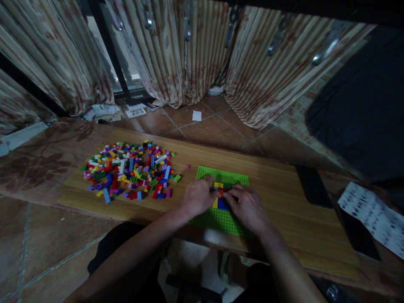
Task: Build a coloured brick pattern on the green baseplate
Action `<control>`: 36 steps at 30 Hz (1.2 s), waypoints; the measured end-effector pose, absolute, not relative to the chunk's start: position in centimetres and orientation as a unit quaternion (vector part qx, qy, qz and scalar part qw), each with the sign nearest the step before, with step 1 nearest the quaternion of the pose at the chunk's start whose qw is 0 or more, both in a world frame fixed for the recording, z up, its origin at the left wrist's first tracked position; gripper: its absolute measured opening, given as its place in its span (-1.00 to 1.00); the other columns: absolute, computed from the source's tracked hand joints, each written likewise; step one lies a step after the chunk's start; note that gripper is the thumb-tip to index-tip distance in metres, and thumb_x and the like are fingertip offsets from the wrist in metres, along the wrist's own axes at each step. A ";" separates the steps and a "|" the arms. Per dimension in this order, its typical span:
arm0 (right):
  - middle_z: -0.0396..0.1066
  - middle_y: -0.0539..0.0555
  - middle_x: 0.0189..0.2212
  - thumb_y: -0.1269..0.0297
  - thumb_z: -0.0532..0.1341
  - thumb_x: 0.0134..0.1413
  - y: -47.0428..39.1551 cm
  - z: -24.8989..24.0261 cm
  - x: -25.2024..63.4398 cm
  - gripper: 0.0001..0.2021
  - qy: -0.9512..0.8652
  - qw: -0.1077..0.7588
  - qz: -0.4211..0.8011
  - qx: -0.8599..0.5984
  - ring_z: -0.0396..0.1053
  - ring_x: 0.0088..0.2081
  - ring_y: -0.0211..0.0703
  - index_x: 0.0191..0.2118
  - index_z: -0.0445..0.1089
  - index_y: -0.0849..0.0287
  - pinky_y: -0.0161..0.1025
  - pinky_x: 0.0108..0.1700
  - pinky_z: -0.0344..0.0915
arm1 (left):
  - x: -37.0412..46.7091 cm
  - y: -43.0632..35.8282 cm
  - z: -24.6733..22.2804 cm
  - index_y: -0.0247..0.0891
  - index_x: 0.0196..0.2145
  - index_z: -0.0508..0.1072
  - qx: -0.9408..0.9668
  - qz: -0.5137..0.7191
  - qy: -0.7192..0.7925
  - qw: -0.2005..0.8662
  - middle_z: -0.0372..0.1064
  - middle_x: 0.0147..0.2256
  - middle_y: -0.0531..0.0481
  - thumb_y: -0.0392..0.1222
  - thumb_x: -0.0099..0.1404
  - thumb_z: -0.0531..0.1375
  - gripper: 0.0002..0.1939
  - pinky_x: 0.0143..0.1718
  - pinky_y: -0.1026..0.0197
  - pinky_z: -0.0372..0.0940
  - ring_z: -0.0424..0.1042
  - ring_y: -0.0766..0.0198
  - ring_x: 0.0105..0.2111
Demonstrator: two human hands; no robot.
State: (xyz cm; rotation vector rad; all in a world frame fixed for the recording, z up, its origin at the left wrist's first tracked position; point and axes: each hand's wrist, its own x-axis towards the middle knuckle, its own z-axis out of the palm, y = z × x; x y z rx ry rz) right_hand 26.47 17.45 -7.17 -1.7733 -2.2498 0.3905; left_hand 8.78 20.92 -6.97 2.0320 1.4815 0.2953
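A bright green studded baseplate (217, 223) lies on the wooden board, with a small group of toy bricks (216, 203) in yellow, blue, green and red at its middle. My left hand (198, 197) rests over the plate's left side, fingers curled in against the group. From the right, my right hand (248, 205) reaches in with thumb and fingers pinched together. Between the fingertips of both hands sits a small orange-red toy brick (220, 193). My fingers partly cover it and the bricks around it.
A wide heap of loose bricks (135, 176) in many colours spreads over the left of the wooden board (277, 219). One pink brick (188, 166) lies apart. At the right are a black flat object (312, 185) and a printed sheet (372, 214). Curtains (202, 63) hang behind.
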 end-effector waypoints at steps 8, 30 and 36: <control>0.42 0.09 -0.42 0.13 0.03 0.32 17.6 -6.6 25.5 -0.62 -0.759 0.091 0.125 -0.633 0.34 -0.27 -0.07 -0.39 0.51 0.12 -0.16 -0.15 0.18 | 9.0 21.1 -6.7 -0.22 0.06 0.35 0.762 0.091 0.573 0.288 0.54 -0.19 -0.08 -0.12 0.31 0.13 -0.62 -0.13 0.17 0.35 0.51 0.13 -0.13; 0.44 0.08 -0.39 0.20 0.08 0.29 17.1 -6.8 25.3 -0.69 -0.756 0.125 0.107 -0.633 0.35 -0.26 -0.07 -0.36 0.54 0.10 -0.15 -0.15 0.19 | 9.5 20.7 -6.9 -0.19 0.07 0.34 0.764 0.110 0.580 0.262 0.53 -0.13 -0.09 -0.13 0.33 0.13 -0.64 -0.10 0.16 0.35 0.51 0.13 -0.12; 0.45 0.10 -0.37 0.17 0.11 0.28 17.0 -6.7 25.1 -0.71 -0.748 0.102 0.099 -0.648 0.37 -0.25 -0.05 -0.36 0.53 0.12 -0.15 -0.14 0.20 | 9.2 20.9 -7.2 -0.18 0.08 0.33 0.772 0.107 0.558 0.285 0.54 -0.18 -0.04 -0.16 0.30 0.13 -0.61 -0.12 0.18 0.36 0.51 0.15 -0.14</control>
